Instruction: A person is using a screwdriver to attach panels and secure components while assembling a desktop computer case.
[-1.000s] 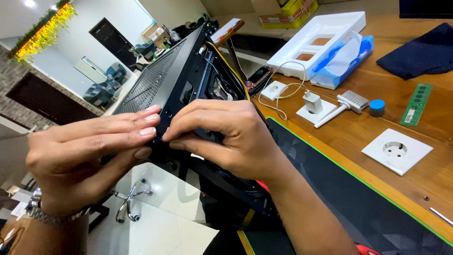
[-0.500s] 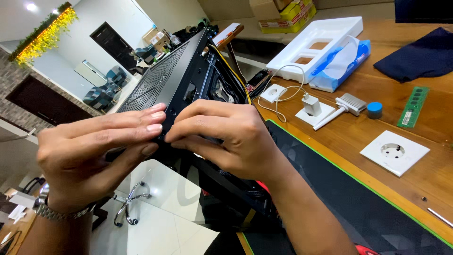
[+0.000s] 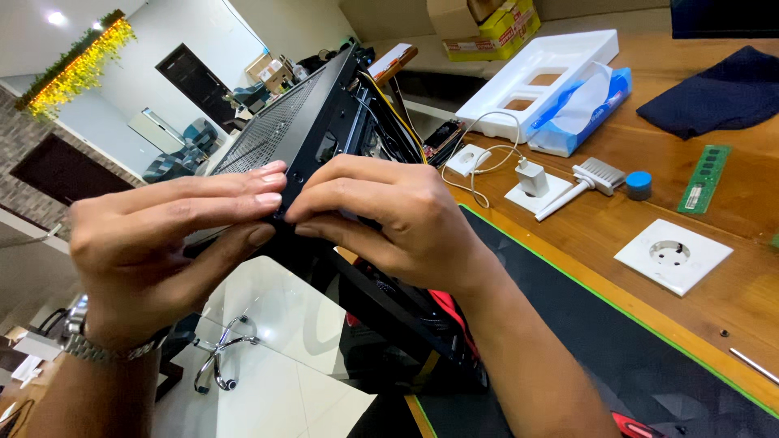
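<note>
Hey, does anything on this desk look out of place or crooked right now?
Yes: the black computer case is tipped over the desk edge, both hands at its corner. A white wall socket lies loose.

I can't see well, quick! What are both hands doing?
Left hand: fingers pinched on the edge of the black computer case.
Right hand: fingertips closed on the same edge.

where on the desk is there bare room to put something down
Bare wood lies between the white socket plate and the green memory stick, and along the wooden edge right of the black desk mat, near a small screw. The mat is bare too. It is crowded around the charger, brush, tissue box and the black computer case.
</note>
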